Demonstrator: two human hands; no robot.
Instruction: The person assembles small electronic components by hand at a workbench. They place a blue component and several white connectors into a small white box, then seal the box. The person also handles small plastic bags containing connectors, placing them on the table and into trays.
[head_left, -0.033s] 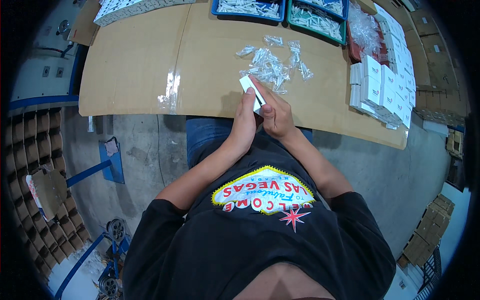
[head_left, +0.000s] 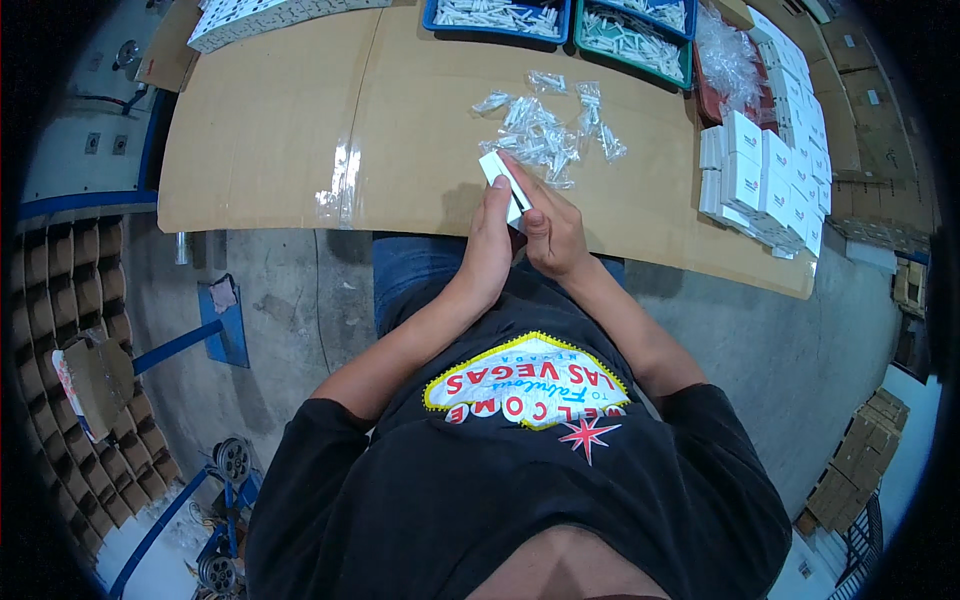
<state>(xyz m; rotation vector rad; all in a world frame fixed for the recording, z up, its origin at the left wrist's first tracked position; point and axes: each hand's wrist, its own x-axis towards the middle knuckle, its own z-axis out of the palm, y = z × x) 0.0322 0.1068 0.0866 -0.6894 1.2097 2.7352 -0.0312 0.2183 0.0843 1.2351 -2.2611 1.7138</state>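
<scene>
I see the small white box (head_left: 493, 166) above the near part of the table, held between the two hands and tilted, with its far end turned a little to the left. Whether it also touches the table, I cannot tell. The left hand (head_left: 488, 235) is closed along its left side, with the thumb lying on the white face. The right hand (head_left: 556, 232) is closed against the other side, its fingers stretched along the box and its thumb bent at the near end. A narrow dark line shows on the box between them. Just beyond the hands I have a loose heap of clear packets (head_left: 530, 133) with white sticks inside, and a few packets lie at its edges. All this lies on the brown cardboard cover (head_left: 260, 140) of the table. At the far side stand a blue tray (head_left: 500, 37) and a green tray (head_left: 630, 68), both filled with white sticks. To the right of them, a red tray (head_left: 712, 97) carries crumpled clear plastic (head_left: 728, 60). Nearer on the right, many white boxes (head_left: 745, 180) are stacked. At the far left I see a long patterned box (head_left: 270, 22).
</scene>
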